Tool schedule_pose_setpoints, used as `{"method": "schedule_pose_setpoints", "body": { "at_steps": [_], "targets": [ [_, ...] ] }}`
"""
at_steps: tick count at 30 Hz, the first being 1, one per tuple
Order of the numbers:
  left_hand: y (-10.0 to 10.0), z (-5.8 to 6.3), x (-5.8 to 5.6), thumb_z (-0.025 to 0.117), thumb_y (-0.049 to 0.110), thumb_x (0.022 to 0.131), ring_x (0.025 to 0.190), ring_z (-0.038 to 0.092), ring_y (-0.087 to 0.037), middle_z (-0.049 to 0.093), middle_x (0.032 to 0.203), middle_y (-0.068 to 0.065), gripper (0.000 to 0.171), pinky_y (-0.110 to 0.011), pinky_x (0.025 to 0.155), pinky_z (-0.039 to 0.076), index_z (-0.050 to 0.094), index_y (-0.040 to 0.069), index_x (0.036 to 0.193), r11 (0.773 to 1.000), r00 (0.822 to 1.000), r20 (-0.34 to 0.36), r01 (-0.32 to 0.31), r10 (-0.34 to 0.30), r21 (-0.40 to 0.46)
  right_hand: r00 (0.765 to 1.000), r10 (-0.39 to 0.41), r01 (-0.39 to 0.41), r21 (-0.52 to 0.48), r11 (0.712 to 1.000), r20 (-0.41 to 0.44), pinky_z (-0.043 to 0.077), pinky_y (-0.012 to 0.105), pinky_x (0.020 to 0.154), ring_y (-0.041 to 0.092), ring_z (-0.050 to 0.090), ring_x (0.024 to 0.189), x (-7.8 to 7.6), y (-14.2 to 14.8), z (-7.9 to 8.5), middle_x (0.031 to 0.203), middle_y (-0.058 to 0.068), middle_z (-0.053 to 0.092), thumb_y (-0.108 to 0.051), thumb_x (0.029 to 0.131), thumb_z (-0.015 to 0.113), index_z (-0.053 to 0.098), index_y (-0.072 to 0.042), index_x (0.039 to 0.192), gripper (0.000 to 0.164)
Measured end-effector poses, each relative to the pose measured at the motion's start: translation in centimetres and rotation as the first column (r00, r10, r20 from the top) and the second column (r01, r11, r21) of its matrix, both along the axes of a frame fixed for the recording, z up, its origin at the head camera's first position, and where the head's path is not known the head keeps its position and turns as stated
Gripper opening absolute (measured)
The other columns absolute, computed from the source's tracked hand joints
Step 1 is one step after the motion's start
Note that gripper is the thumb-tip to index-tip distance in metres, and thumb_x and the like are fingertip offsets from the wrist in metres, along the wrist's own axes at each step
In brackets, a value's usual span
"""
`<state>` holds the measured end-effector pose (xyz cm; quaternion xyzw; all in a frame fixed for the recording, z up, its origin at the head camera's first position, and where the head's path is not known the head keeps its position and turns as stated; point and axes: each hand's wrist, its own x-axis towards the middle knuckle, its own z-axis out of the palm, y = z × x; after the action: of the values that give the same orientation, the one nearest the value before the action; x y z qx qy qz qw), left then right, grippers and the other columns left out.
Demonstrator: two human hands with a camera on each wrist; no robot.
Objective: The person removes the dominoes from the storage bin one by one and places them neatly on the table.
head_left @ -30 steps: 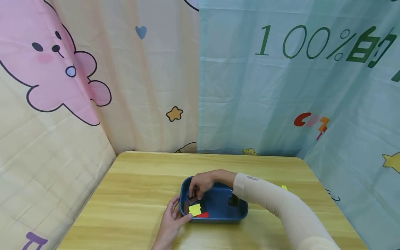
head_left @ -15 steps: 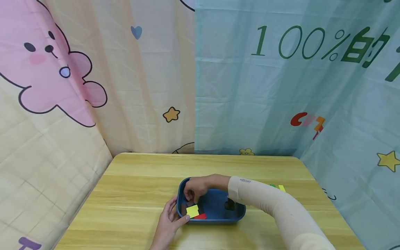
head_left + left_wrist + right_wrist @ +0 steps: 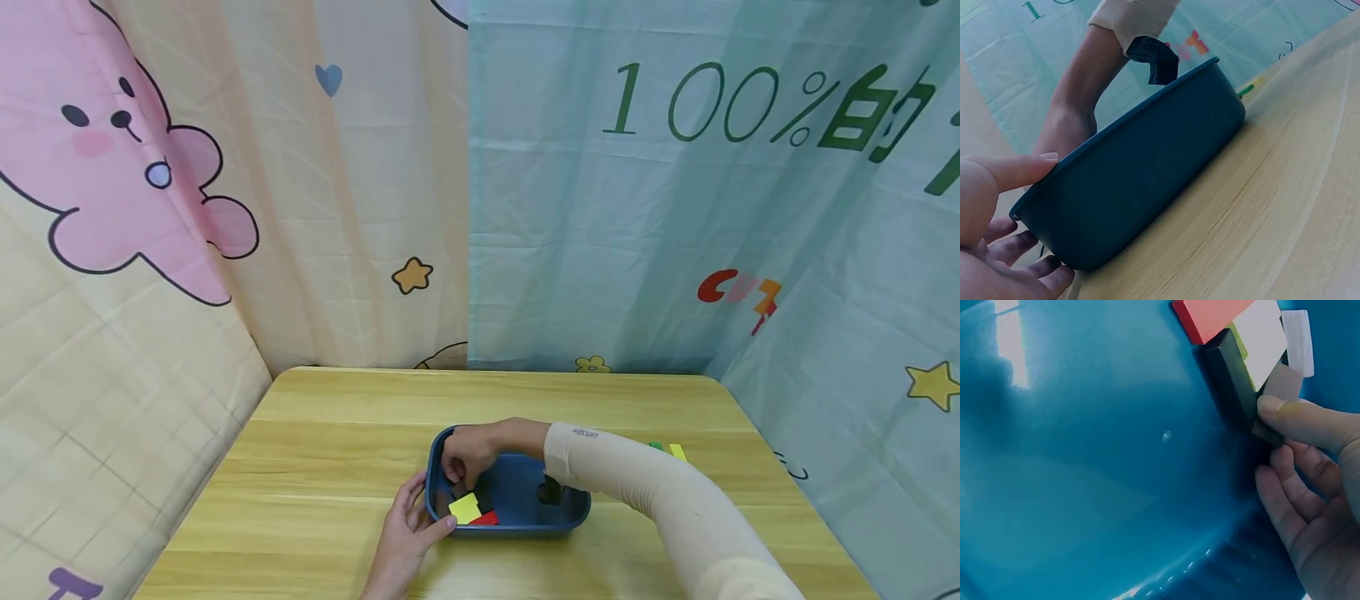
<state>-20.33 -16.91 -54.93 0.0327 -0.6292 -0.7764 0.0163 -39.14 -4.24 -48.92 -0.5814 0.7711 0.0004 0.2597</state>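
My left hand (image 3: 405, 533) holds the left end of a dark blue plastic basin (image 3: 517, 483). In the left wrist view its thumb lies on the rim and its fingers bend against the outer wall. Inside the basin, my right hand (image 3: 471, 452) reaches down at the left end. The right wrist view shows it pinching a brown block (image 3: 1282, 382) between thumb and fingers. Beside that block lie a yellow block (image 3: 465, 508), washed out to near white up close, a black block (image 3: 1230, 375), a red block (image 3: 1210, 315) and a pale block (image 3: 1299, 344).
The basin stands on a wood-grain table (image 3: 337, 467). A green piece (image 3: 656, 446) and a yellow piece (image 3: 677, 452) lie on the table behind my right forearm. A dark wrist camera (image 3: 550, 490) hangs under the right wrist. Printed curtains (image 3: 600, 250) enclose the table.
My right hand has moved slightly towards the basin's left end and lower over the brown block. The yellow block has turned a little. My left hand keeps its hold.
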Motion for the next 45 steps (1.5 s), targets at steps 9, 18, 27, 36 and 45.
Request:
{"method": "schedule_pose_setpoints", "body": {
  "at_steps": [9, 18, 27, 36, 45],
  "targets": [
    [0.1, 0.1, 0.0, 0.077, -0.004, 0.089, 0.147, 0.030, -0.047, 0.026, 0.162, -0.031, 0.086, -0.047, 0.111, 0.044, 0.024, -0.006, 0.157, 1.000, 1.000, 0.003, 0.012, -0.012, -0.006, 0.997, -0.019, 0.022, -0.035, 0.999, 0.081, 0.049, 0.013, 0.065, 0.003, 0.056, 0.071, -0.5, 0.7, 0.5, 0.078, -0.009, 0.061, -0.004, 0.087, 0.084, 0.069, -0.015, 0.087, 0.019],
    [0.0, 0.0, -0.2, 0.078, 0.000, 0.090, 0.147, 0.030, -0.047, 0.024, 0.163, -0.030, 0.086, -0.049, 0.111, 0.044, 0.025, -0.003, 0.158, 1.000, 1.000, -0.001, 0.000, 0.000, -0.020, 0.999, -0.028, 0.029, 0.000, 1.000, 0.045, 0.048, 0.014, 0.064, 0.003, 0.056, 0.069, -0.7, 1.5, 2.6, 0.075, -0.010, 0.062, -0.007, 0.087, 0.085, 0.067, -0.017, 0.085, 0.020],
    [0.2, 0.0, -0.1, 0.078, 0.000, 0.089, 0.147, 0.031, -0.047, 0.023, 0.164, -0.031, 0.089, -0.049, 0.112, 0.043, 0.023, -0.003, 0.159, 0.999, 1.000, -0.001, -0.004, 0.004, -0.037, 0.998, -0.066, 0.066, -0.007, 0.998, 0.004, 0.048, 0.015, 0.063, 0.004, 0.054, 0.068, -0.6, 3.2, 4.7, 0.075, -0.011, 0.062, -0.009, 0.087, 0.086, 0.069, -0.019, 0.084, 0.020],
    [0.2, -0.1, -0.1, 0.078, -0.001, 0.089, 0.146, 0.033, -0.047, 0.024, 0.163, -0.031, 0.088, -0.050, 0.111, 0.044, 0.024, -0.004, 0.158, 0.999, 1.000, 0.016, -0.014, 0.014, -0.050, 0.992, -0.127, 0.128, -0.074, 0.989, 0.012, 0.046, 0.018, 0.062, 0.006, 0.052, 0.067, -0.5, 5.3, 5.7, 0.073, -0.011, 0.058, -0.011, 0.087, 0.086, 0.065, -0.019, 0.082, 0.023],
    [0.3, -0.1, -0.2, 0.080, 0.000, 0.088, 0.145, 0.033, -0.049, 0.025, 0.163, -0.031, 0.089, -0.052, 0.112, 0.040, 0.026, -0.002, 0.159, 0.996, 0.999, 0.029, -0.029, 0.032, -0.086, 0.974, -0.214, 0.221, -0.116, 0.968, 0.069, 0.044, 0.020, 0.061, 0.007, 0.050, 0.066, -0.6, 8.5, 6.8, 0.072, -0.010, 0.056, -0.007, 0.089, 0.083, 0.065, -0.019, 0.081, 0.023]
  ]
}}
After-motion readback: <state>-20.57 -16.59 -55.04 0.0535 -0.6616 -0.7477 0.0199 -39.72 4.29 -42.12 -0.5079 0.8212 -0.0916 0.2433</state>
